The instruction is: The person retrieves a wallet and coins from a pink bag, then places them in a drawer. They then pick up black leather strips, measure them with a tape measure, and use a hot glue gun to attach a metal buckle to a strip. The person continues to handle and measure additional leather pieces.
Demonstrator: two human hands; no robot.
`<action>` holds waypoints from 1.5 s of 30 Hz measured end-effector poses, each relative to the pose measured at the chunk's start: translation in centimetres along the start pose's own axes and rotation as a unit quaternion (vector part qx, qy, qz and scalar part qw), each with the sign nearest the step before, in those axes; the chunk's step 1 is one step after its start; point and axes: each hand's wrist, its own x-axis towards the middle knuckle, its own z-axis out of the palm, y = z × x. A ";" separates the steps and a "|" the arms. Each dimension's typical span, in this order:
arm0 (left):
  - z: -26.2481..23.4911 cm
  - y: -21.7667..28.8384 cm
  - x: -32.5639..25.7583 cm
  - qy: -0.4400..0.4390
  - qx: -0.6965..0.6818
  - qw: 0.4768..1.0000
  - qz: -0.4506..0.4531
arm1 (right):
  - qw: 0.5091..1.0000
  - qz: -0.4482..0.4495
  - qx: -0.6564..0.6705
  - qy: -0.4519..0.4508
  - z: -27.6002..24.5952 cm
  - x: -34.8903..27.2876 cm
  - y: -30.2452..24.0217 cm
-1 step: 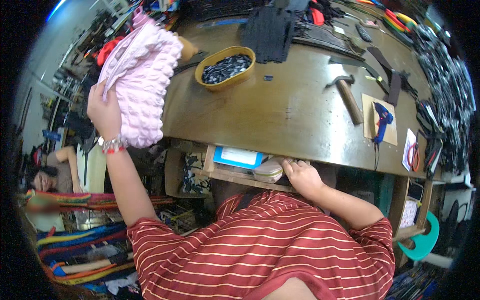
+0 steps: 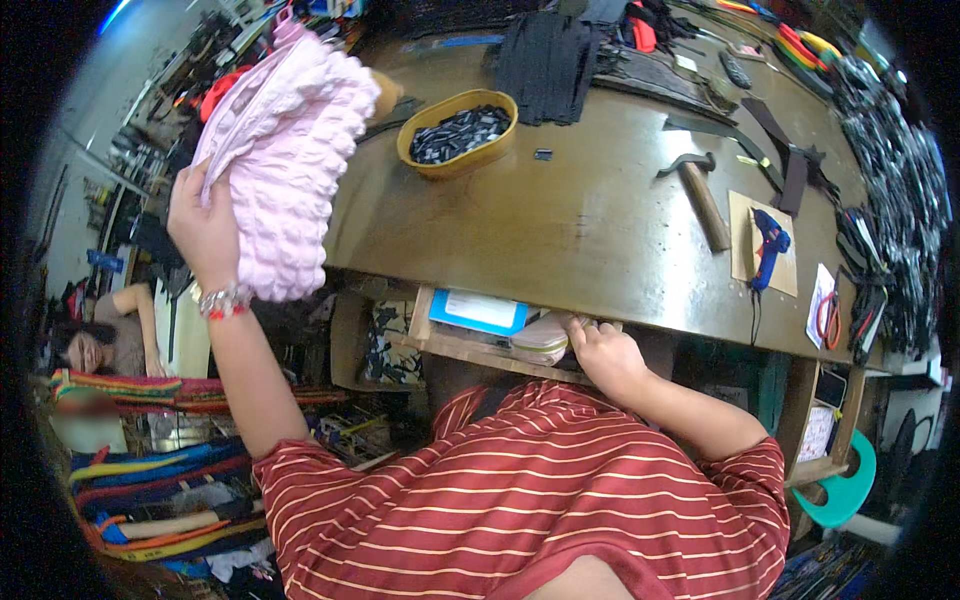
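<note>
My left hand is closed on the edge of a pale pink puckered fabric bag, held up over the table's left end. A zip runs along the bag's upper left edge. My right hand is at a pulled-out wooden drawer under the table's front edge, fingers curled down at the right end of a beige zip pouch. What those fingers grip is partly hidden. Beside the pouch in the drawer lies a blue-and-white flat box.
On the table stand a yellow bowl of small black pieces, a hammer, a blue glue gun on cardboard and red-handled scissors. Black strips lie at the back. Another person is at the far left.
The view has shifted slightly, so the table things appear a little further right. The pink bag has tilted a touch; both hands keep their holds.
</note>
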 end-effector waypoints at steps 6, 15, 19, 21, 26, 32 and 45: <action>-2.6 7.1 -1.5 -0.093 -0.181 0.975 0.092 | 0.942 -0.014 0.284 -0.181 -5.2 1.3 2.9; 8.1 17.9 -4.8 -0.222 -0.355 0.844 0.334 | 0.418 0.236 0.877 -0.018 -6.7 -6.4 7.7; 9.6 20.4 -5.6 -0.289 -0.314 0.821 0.380 | 0.594 0.316 0.736 0.081 -7.1 -8.6 7.9; 8.9 21.2 -6.1 -0.264 -0.260 0.846 0.384 | 0.822 0.329 0.421 0.198 -6.9 -8.4 7.2; 6.1 23.8 -9.8 -0.212 -0.347 0.801 0.440 | 0.907 0.377 0.185 -0.030 -5.0 -7.5 6.8; 5.2 28.0 -15.6 -0.376 -0.493 0.684 0.385 | 0.858 0.237 0.455 -0.011 -3.2 -7.8 8.2; 4.6 33.9 -14.1 -0.636 -0.669 0.211 -0.322 | 0.862 0.327 0.365 0.128 -17.6 -10.1 5.6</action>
